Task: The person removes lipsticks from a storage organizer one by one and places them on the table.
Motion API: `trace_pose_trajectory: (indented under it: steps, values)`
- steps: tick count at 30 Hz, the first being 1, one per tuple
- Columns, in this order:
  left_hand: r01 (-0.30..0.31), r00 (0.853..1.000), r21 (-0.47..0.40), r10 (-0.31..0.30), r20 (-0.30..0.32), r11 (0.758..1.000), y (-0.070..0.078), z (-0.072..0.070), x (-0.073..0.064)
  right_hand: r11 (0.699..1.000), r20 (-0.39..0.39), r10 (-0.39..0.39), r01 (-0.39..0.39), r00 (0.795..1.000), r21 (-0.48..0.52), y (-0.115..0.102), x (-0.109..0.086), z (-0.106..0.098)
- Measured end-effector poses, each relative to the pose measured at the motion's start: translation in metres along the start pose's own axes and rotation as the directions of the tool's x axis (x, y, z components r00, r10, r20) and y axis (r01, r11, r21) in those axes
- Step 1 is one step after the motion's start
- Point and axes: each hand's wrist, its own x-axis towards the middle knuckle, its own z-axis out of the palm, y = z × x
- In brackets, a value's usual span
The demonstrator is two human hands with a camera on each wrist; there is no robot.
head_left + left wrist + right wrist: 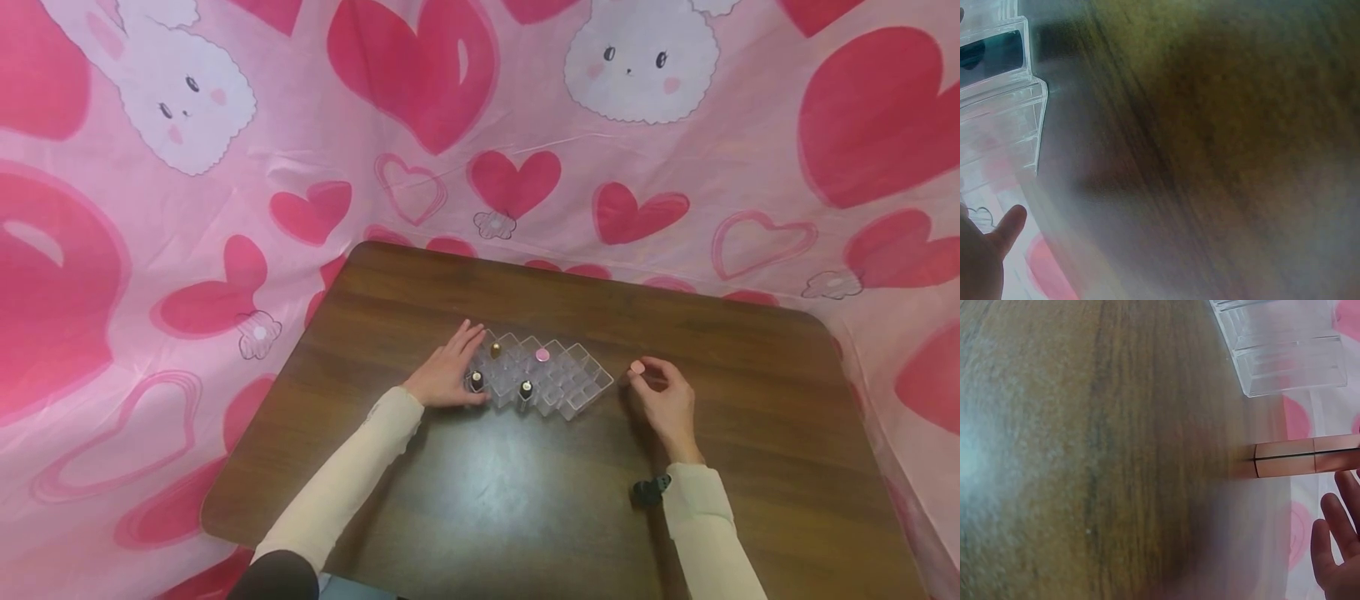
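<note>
A clear multi-slot organizer (579, 377) sits on the table. My left hand (444, 371) is at its left end, fingers extended along the back corner and thumb along the front. In the left wrist view the thumb (1010, 228) sticks out straight beside the organizer (1000, 134). To the right of the organizer, my right hand (670, 404) pinches a rose-gold lipstick tube (1285, 457) above the tabletop. In the slots stand a gold-topped tube (496, 349), a pink-topped one (542, 356) and two dark tubes with pale tops, one at the left (477, 382) and one at the front (526, 389).
The brown wooden table (480, 492) has rounded corners. Pink cloth (525, 125) printed with hearts and rabbits hangs behind it and at both sides. A small dark device (649, 492) is strapped at the right wrist.
</note>
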Motion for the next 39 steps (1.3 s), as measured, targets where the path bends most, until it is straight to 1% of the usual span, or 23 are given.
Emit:
trace_pose_trajectory:
  steps: [5, 9, 12, 14, 18, 21, 25, 28, 30, 32, 36, 39]
  values:
    - [0.005, 1.0, 0.002, -0.005, 0.002, 1.0, 0.0, 0.0, 0.0, 1.0, -0.013, 0.01, -0.009, 1.0, 0.02, -0.002, 0.001, -0.002]
    - [0.006, 1.0, 0.004, -0.006, 0.005, 1.0, 0.0, 0.0, 0.0, 1.0, -0.04, -0.02, 0.021, 0.999, 0.019, -0.007, 0.002, -0.004]
    - [0.003, 1.0, 0.002, -0.003, 0.005, 1.0, 0.0, 0.0, 0.0, 0.998, -0.082, -0.051, 0.053, 0.995, 0.027, -0.013, 0.003, -0.005]
    - [0.002, 1.0, -0.001, -0.002, 0.005, 1.0, 0.0, 0.0, 0.0, 0.995, -0.118, -0.08, 0.086, 0.99, 0.043, -0.019, 0.004, -0.006]
    - [0.005, 1.0, -0.002, -0.005, 0.008, 1.0, 0.0, -0.001, 0.0, 0.983, -0.178, -0.157, 0.171, 0.971, 0.067, -0.032, 0.005, -0.007]
    - [0.009, 1.0, -0.007, -0.009, 0.013, 1.0, 0.001, -0.001, 0.0, 0.972, -0.194, -0.198, 0.218, 0.961, 0.085, -0.039, 0.005, -0.006]
    - [0.009, 1.0, -0.012, -0.009, 0.016, 1.0, 0.0, 0.0, 0.001, 0.962, -0.208, -0.231, 0.255, 0.95, 0.101, -0.049, 0.004, -0.005]
    - [0.007, 1.0, -0.012, -0.007, 0.015, 1.0, -0.001, 0.0, 0.001, 0.955, -0.207, -0.254, 0.279, 0.945, 0.102, -0.056, 0.003, -0.003]
    - [0.01, 1.0, -0.009, -0.01, 0.015, 1.0, -0.001, 0.0, 0.001, 0.952, -0.195, -0.262, 0.286, 0.945, 0.107, -0.06, 0.003, -0.001]
    - [0.012, 1.0, -0.007, -0.012, 0.017, 1.0, -0.001, 0.0, 0.001, 0.953, -0.175, -0.257, 0.279, 0.95, 0.114, -0.063, 0.003, 0.001]
    - [0.01, 1.0, -0.009, -0.01, 0.025, 1.0, 0.0, -0.001, 0.001, 0.957, -0.116, -0.225, 0.242, 0.967, 0.159, -0.067, 0.001, 0.007]
    - [0.008, 0.999, -0.004, -0.008, 0.031, 1.0, 0.0, 0.0, 0.001, 0.952, -0.084, -0.231, 0.243, 0.969, 0.185, -0.068, 0.0, 0.013]
